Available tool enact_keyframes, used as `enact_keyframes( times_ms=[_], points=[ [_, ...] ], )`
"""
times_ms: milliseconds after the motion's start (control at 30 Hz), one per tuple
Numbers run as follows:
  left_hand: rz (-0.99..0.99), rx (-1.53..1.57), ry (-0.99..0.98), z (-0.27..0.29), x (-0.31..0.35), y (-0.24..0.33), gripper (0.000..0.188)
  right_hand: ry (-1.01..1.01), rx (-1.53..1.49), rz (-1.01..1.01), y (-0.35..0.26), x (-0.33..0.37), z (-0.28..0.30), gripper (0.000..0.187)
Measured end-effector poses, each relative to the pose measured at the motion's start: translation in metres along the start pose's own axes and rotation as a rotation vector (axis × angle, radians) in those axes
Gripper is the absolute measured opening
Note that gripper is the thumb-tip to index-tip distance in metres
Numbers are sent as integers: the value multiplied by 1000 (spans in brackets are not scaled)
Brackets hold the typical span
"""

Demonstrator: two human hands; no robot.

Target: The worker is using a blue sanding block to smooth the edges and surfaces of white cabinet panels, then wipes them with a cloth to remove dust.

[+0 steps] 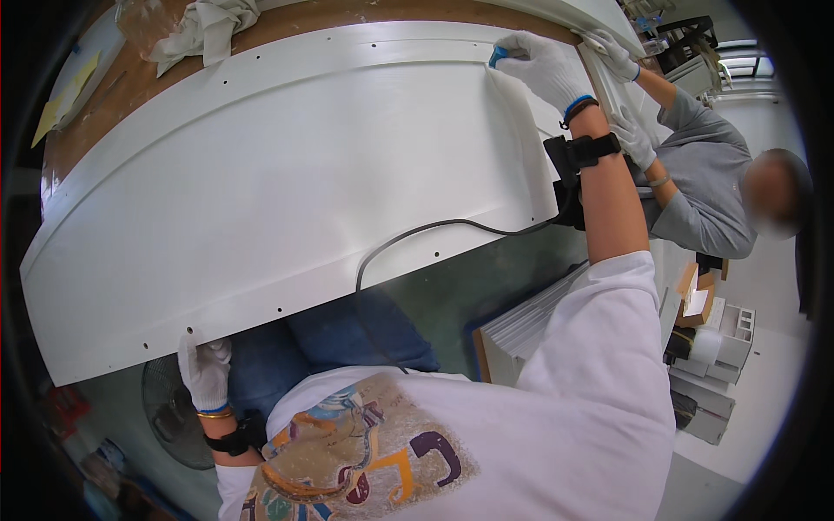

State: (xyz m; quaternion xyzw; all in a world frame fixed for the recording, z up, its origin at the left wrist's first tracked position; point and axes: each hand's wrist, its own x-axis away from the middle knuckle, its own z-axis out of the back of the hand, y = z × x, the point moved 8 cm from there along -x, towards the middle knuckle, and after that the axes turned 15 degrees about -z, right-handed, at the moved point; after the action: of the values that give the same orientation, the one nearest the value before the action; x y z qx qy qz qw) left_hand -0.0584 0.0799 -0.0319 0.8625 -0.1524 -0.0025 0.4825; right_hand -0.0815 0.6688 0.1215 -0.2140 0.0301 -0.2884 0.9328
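A long white panel (287,165) with raised ribs and small holes along its edges stretches across the view in front of me. My left hand (206,373), in a white glove, grips its near edge toward the left, one finger laid up against the rim and the others curled. At the panel's far right corner my gloved right hand (547,74) is closed in a pinch on a small blue tool (498,56); most of the tool is hidden by the fingers. Below that hand, a pale, loose-looking strip (521,122) runs along the panel's right end.
A co-worker (708,165) in grey stands at the right, gloved hands on another white piece (599,74). A black cable (417,230) from my right wrist hangs over the panel. Crumpled cloth (208,26) lies on the brown table (87,130). A fan (169,399) stands below left.
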Motion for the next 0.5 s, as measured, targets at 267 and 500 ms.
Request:
enact_keyframes(
  times_ms=[267,500],
  points=[
    [6,23,59,5,2,-2,33,-24,53,29,2,-6,-6,25],
    [5,43,5,7,1,-4,32,-26,13,7,7,-9,-5,24]
  ],
)
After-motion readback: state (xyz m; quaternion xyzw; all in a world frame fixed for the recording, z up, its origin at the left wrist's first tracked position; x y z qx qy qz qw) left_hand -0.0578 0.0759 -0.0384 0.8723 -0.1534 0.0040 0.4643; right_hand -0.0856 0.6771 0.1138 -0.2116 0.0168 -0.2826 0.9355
